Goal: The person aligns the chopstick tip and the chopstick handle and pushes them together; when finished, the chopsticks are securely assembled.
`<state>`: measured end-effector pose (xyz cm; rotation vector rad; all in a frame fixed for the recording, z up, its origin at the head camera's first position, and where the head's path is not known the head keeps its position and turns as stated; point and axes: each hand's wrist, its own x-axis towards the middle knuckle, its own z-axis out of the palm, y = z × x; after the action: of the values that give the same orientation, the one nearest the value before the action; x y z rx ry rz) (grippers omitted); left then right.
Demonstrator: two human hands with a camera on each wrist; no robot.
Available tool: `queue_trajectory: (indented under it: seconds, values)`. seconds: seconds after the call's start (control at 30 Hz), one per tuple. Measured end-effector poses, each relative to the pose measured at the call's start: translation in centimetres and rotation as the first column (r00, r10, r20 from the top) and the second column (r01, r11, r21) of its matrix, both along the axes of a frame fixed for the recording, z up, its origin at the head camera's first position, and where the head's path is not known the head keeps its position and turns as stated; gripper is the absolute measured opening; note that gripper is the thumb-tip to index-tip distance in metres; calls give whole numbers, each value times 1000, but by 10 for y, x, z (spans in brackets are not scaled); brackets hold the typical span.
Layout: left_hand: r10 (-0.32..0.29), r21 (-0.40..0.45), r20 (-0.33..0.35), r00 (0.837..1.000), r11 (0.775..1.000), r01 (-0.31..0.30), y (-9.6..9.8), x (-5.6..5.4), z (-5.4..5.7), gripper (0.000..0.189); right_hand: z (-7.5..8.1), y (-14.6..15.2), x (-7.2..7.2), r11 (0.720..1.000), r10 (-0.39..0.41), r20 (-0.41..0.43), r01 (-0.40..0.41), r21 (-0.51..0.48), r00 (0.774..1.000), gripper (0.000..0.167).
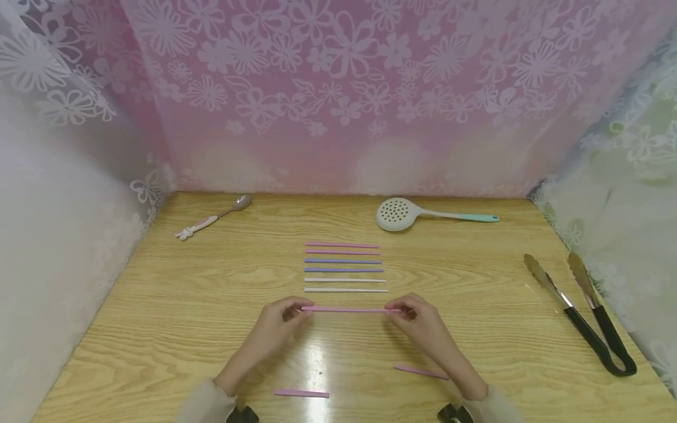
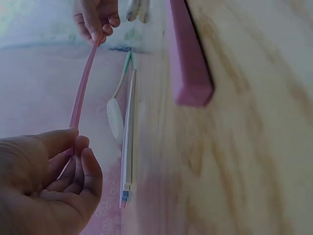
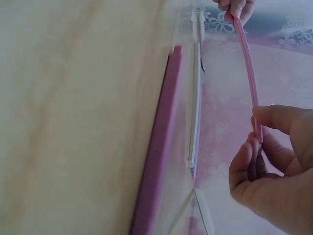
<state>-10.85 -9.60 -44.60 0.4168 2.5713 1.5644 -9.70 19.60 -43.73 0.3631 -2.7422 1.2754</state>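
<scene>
Both hands hold one pink chopstick (image 1: 346, 309) level above the table. My left hand (image 1: 280, 323) pinches its left end between thumb and fingers, and my right hand (image 1: 415, 317) pinches it near the right end. Just beyond lies a row of parallel chopsticks: two pink, two blue (image 1: 342, 261) and two white (image 1: 345, 290). Nearer the front edge, a pinkish-purple chopstick (image 1: 301, 393) lies by the left forearm. Another purple chopstick (image 1: 420, 372) lies by the right forearm, which may cover part of it.
A spoon with a rabbit-shaped handle (image 1: 211, 220) lies at the back left. At the back right is a perforated skimmer (image 1: 396, 214) with a mint handle end. Black-handled tongs (image 1: 592, 317) lie spread along the right side. Floral curtains (image 1: 349, 117) border the wooden table (image 1: 158, 329).
</scene>
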Motion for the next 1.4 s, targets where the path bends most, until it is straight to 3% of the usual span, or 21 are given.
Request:
queue_trajectory:
  seconds: [0.27, 0.5, 0.67, 1.0, 1.2, 1.4]
  values:
    - [-74, -82, 0, 997, 994, 74, -3, -15, -5, 15, 1, -3, -16, 998, -55, 188, 49, 35, 981, 9]
    - [-78, -113, 30, 996, 990, 81, -4, -28, -16, 14, -9, -2, -28, 996, -78, 257, 67, 50, 963, 10]
    - [-37, -122, 49, 998, 992, 42, -1, -33, -20, 12, -14, -2, -35, 997, -68, 256, 55, 59, 964, 9]
    - [39, -136, 76, 996, 990, -29, 4, -36, -18, 12, -18, -2, -42, 997, -42, 230, 26, 72, 972, 6]
    - [63, -159, 106, 992, 986, -46, 5, -35, -14, 12, -22, -4, -44, 998, -34, 209, 22, 60, 977, 5]
    - [72, -183, 89, 993, 982, -54, 6, -36, -14, 11, -22, -5, -45, 998, -24, 189, 12, 67, 982, 4]
